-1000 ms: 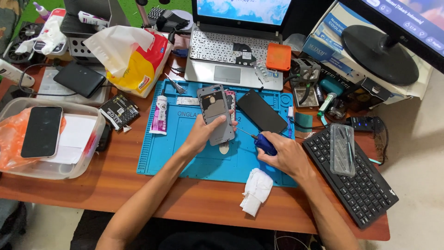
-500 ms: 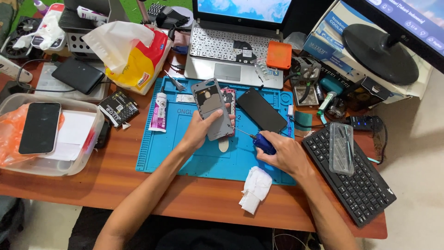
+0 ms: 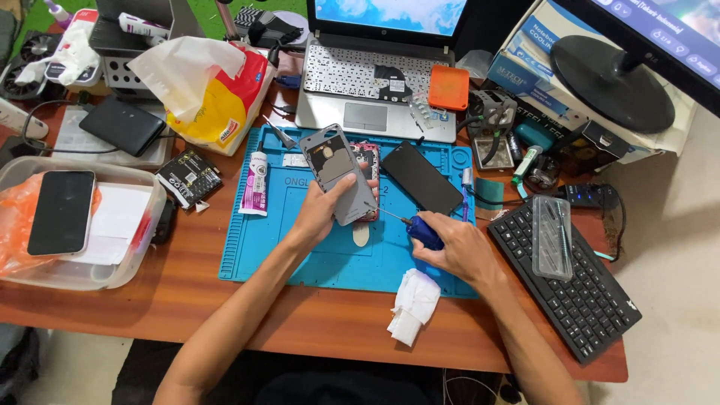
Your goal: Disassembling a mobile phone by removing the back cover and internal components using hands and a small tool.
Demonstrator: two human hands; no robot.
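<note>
Two hands over the blue work mat (image 3: 300, 255): the left hand (image 3: 322, 214) is wrapped around a grey phone back cover (image 3: 339, 174), holding it tilted up above an opened phone (image 3: 367, 161) lying on the mat. The right hand (image 3: 457, 251) is closed on a blue-handled screwdriver (image 3: 420, 231), tip pointing at the cover's lower edge. A black screen panel (image 3: 420, 178) lies just beside, and a crumpled white tissue (image 3: 412, 304) sits near the right wrist.

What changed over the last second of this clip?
Little changed. The left hand holds the grey phone back cover over the blue mat as before. The right hand keeps the blue screwdriver, its tip now closer to the cover's edge. The black phone and white tissue stayed put.
</note>
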